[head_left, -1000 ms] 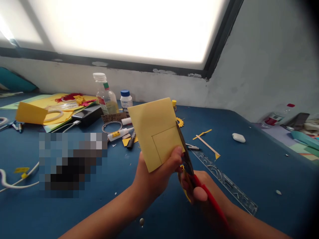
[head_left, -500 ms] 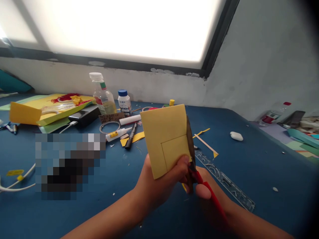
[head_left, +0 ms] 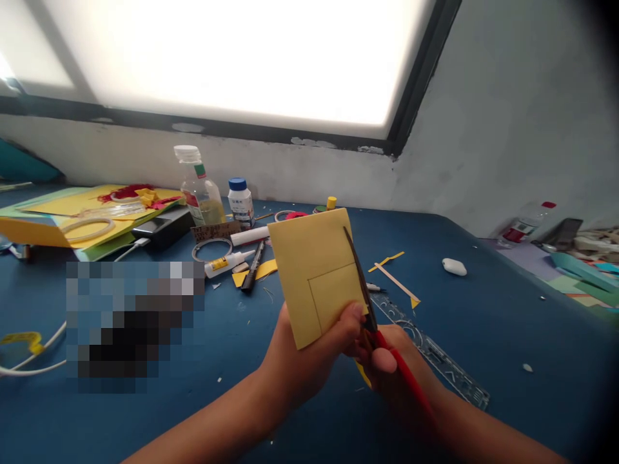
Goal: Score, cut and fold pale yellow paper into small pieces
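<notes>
My left hand (head_left: 319, 351) pinches a piece of yellow cardstock (head_left: 314, 251) at its lower edge, thumb in front. Pencil lines mark out a rectangle on the lower right of the card, and a small notch shows near my thumb. My right hand (head_left: 387, 361) is wrapped round red-handled scissors (head_left: 363, 283). One dark blade lies across the front of the card's right edge, its tip pointing up and left; the other blade is hidden behind the card. A bit of yellow paper (head_left: 362, 372) shows below my right fingers.
Behind the hands stand a clear bottle (head_left: 199, 187) and a white jar with a blue lid (head_left: 240, 203). Glue (head_left: 225, 263), a black marker (head_left: 252, 270) and a tape roll (head_left: 211, 250) lie left of the card. A clear ruler (head_left: 435, 354) and a white earbud case (head_left: 454, 266) are on the right.
The scissor blade has moved from beside the card's right edge to lie over its front, tip inward. My right hand has shifted slightly left. The left hand keeps its hold.
</notes>
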`<state>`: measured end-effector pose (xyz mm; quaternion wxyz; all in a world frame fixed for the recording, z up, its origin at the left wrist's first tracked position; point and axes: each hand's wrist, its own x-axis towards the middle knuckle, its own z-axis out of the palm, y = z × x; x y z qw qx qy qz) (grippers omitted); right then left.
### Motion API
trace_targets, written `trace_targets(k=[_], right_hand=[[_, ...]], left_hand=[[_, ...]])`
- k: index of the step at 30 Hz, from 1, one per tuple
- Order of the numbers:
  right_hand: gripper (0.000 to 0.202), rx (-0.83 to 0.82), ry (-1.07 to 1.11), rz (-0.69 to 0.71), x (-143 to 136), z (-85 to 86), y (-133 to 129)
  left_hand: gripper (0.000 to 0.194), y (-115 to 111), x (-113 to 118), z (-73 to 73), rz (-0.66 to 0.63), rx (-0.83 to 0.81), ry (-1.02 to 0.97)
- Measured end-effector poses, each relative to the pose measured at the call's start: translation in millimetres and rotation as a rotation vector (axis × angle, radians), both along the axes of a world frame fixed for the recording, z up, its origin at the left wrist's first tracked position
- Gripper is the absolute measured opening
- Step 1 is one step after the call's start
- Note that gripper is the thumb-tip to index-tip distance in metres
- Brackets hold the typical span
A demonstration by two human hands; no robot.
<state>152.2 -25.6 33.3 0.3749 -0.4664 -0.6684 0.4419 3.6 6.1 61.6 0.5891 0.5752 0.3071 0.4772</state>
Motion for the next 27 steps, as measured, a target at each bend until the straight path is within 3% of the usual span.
trace_targets(k=[7, 16, 22, 27], right_hand=[[0.070, 0.083, 0.035, 0.003, -1.5, 5.7, 3.8], [0.072, 0.024, 0.013, -0.029, 3.1, -2.9, 1.1], [0.066, -0.121, 0.265, -0.103, 6.3, -9.1, 9.6], [0.057, -0.154, 0.415, -0.094, 11.3, 4.5, 20.9]], left_hand=[[0.015, -1.6, 2.3, -3.4, -0.157, -0.055, 0.026], [0.012, 0.2, 4.9, -4.6, -0.154, -0.089, 0.040], [0.016, 7.4, 3.4, -1.5, -0.221, -0.180, 0.058], [0.020, 15.3, -6.4, -0.5, -0.424, -0.293, 0.146]])
